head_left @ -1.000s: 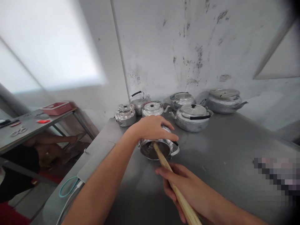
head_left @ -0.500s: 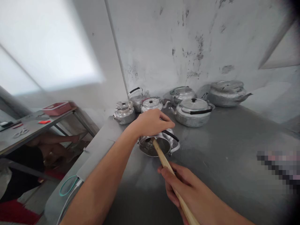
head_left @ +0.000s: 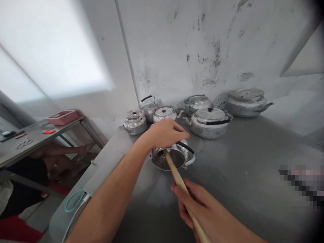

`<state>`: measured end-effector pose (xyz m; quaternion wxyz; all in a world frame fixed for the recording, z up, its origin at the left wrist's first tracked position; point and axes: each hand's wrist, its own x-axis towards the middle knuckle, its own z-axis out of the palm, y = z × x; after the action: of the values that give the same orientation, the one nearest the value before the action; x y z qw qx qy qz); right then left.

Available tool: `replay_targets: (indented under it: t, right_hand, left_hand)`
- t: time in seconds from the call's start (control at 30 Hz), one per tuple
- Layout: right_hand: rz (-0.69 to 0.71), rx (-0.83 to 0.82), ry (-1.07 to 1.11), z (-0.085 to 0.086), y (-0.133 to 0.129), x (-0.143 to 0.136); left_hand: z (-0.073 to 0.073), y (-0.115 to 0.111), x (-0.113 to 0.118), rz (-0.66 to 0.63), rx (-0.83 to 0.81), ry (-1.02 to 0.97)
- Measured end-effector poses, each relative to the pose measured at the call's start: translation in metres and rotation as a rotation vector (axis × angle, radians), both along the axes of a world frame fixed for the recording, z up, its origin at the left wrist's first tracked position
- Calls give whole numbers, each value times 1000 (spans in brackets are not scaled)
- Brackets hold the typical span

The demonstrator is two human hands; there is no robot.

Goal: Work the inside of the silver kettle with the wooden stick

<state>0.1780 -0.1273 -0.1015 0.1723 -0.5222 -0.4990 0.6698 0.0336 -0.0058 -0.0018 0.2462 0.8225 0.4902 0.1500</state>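
A dented aluminium kettle (head_left: pixel 178 161) lies tipped on the grey table, its lidless mouth facing me. My left hand (head_left: pixel 165 133) grips it from above and behind; the fingertips are hidden on the far side. The kettle's black-sleeved handle (head_left: pixel 185 147) hangs to the right of that hand. My right hand (head_left: pixel 194 202) is wrapped around a pale wooden stick (head_left: pixel 175 171). The stick's far end is inside the kettle's mouth, where its tip is hard to make out.
Several aluminium kettles, including a lidded one (head_left: pixel 210 123) and a large one (head_left: pixel 246 104), stand along the wall. A pink basket (head_left: pixel 63 117), scissors (head_left: pixel 24 143) and an orange item (head_left: pixel 49 132) lie on the left table. Beside it, a person's legs (head_left: pixel 58 157) show. Cables (head_left: pixel 74 202) hang near my left arm.
Both hands keep their grips, and the stick stays in the kettle's mouth with barely any shift. The whole view has moved down slightly in the picture.
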Motion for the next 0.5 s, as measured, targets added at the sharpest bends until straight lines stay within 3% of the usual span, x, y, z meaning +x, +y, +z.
replay_targets:
  t: [0.5]
  right_hand:
    - [-12, 15, -20, -2, -2, 2]
  left_hand:
    - [2, -1, 1, 15, -5, -16]
